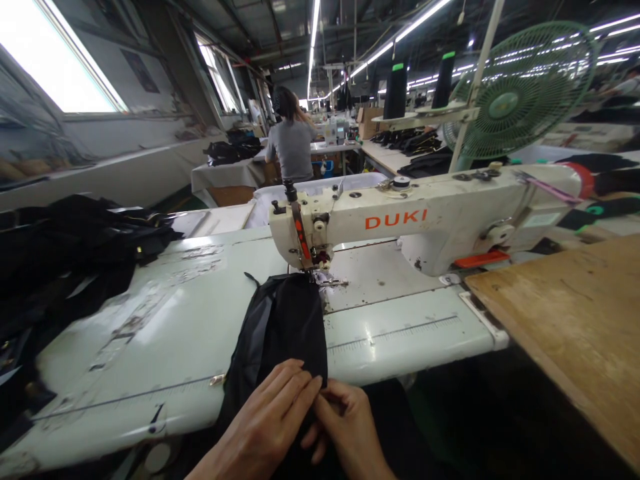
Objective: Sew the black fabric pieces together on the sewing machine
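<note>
Both hands (300, 417) together, fingers (287, 387) over black fabric (295, 327)

I wear 1 camera on my head, and its 1 view looks forward and down across the pale table (200, 327). My left hand (273, 413) and right hand (350, 423), on the black fabric (295, 327), are closest, near the middle. The sewing machine (350, 217) is just beyond, reaching right. Farther off (it's a broad view) are a person's back (293, 150), a window (65, 60) at left and the fan (517, 97) at right.
</note>
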Demonstrator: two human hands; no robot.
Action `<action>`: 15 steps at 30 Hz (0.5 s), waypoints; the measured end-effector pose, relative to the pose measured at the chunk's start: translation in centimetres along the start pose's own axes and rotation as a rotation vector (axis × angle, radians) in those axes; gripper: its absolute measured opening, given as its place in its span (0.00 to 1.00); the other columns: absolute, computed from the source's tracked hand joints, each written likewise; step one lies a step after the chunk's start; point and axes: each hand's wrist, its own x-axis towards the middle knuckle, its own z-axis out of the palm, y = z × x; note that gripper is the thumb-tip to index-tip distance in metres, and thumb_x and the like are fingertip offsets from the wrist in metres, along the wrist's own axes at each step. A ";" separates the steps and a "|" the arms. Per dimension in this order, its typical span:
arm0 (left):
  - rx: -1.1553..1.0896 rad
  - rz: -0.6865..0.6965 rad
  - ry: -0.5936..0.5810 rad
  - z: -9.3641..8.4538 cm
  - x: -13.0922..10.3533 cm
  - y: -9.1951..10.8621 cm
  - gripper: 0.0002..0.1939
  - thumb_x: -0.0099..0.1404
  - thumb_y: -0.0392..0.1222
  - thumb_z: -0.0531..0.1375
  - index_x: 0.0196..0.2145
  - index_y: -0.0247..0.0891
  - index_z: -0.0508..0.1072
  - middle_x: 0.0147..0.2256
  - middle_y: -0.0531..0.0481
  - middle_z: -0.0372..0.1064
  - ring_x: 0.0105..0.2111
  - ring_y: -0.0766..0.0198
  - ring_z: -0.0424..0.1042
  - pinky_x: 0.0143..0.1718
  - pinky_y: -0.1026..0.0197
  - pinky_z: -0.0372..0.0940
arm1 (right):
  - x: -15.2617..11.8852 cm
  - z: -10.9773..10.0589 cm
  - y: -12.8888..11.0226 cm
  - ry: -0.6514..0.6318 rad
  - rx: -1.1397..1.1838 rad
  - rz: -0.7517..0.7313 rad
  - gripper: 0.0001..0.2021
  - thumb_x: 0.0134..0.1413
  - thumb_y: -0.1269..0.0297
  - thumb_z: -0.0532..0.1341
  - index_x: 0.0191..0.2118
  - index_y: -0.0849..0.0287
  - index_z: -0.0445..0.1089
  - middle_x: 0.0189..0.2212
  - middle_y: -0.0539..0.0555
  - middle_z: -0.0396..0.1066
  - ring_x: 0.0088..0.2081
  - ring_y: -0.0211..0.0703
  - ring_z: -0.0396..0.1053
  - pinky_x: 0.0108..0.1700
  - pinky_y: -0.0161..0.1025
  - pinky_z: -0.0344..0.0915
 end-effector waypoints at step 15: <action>-0.328 -0.088 -0.035 -1.0 1.3 -0.9 0.14 0.72 0.29 0.50 0.53 0.31 0.67 0.41 0.42 0.70 0.42 0.58 0.70 0.46 0.57 0.70 | -0.3 -4.7 -5.3 0.108 -1.168 -0.968 0.10 0.65 0.69 0.54 0.46 0.62 0.70 0.37 0.59 0.75 0.32 0.45 0.75 0.33 0.36 0.69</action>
